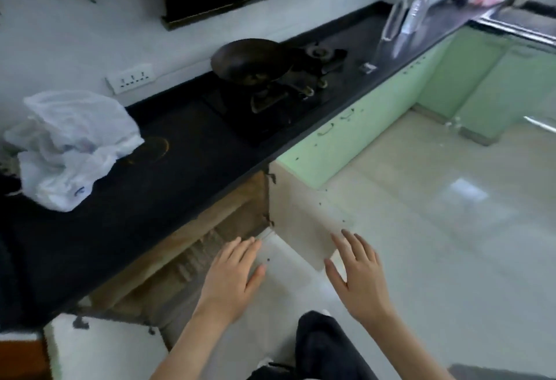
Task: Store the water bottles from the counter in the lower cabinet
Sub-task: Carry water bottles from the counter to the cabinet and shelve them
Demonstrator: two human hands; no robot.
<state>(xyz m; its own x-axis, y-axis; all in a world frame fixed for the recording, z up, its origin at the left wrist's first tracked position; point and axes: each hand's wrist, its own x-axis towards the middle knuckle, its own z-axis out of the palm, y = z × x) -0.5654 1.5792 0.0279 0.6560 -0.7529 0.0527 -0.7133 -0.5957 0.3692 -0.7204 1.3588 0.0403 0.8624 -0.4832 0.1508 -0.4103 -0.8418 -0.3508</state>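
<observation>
Left hand [233, 271] was seen released, fingers straight and close together, palm down, held at the mouth of the lower cabinet [210, 229]. Right hand [358, 271] was likewise released, fingers spread, nothing grasped, held at the lower outer corner of the opened cabinet door [301, 217]; whether that door was actually touched could not be told. Lower cabinet was found open under the black worktop [180, 169], with a brown interior and some ribbed shapes inside, too blurred to identify. Water bottles [416, 15] were located at the far right end of the worktop, well apart from both hands, seen only as clear upright blurred shapes, so a count could not be given. A crumpled white plastic bag [69, 148] was noted on the worktop at the near left. A dark wok [252, 60] was seated on the hob [301, 84] between bag and bottles. A white socket strip [129, 78] was mounted on the wall behind. Green cabinet fronts [376, 114] were closed along the rest of the run. A dark-clothed knee [325, 346] was seen between the forearms, above the pale glossy floor [436, 229].
</observation>
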